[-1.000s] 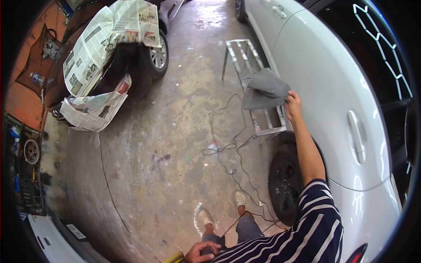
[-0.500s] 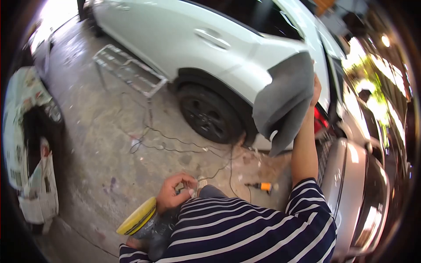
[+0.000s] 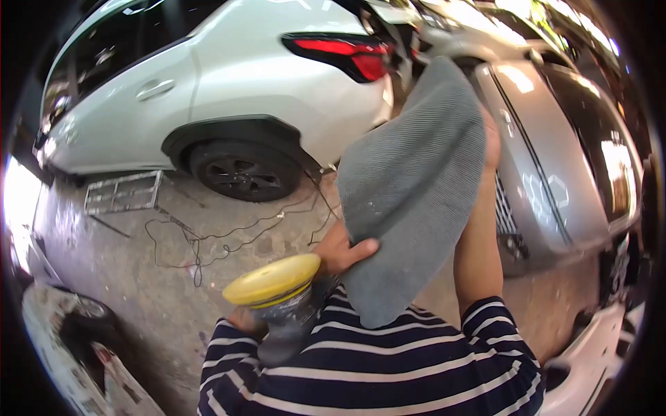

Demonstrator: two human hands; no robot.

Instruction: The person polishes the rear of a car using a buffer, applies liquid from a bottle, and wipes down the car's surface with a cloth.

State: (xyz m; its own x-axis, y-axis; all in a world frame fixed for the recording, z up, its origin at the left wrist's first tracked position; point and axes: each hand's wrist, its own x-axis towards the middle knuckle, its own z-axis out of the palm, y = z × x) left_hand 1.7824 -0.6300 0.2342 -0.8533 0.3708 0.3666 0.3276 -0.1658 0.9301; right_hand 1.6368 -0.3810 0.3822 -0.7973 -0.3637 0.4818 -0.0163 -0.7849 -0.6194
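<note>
A grey ribbed cloth [image 3: 416,187] hangs spread out in front of me. My right hand [image 3: 490,142] holds its right edge, with most of the fingers hidden behind it. My left hand [image 3: 338,251] grips the lower left part, thumb lying over the front and the other fingers partly hidden. A polisher with a yellow pad [image 3: 272,279] rests against my left forearm, its dark body [image 3: 286,336] by my striped shirt. Just below my left hand, the pad faces up and away from me.
A white car [image 3: 250,90] stands ahead, its rear wheel [image 3: 243,173] facing me. To the right is a silver car [image 3: 534,152]. A metal step stand [image 3: 125,193] and a dark cable [image 3: 229,248] are on the floor. A paper-covered car part [image 3: 62,347] lies at left.
My view has swung right towards the white car's rear. The cloth now hangs in front of me, and my left hand has come up and taken hold of it.
</note>
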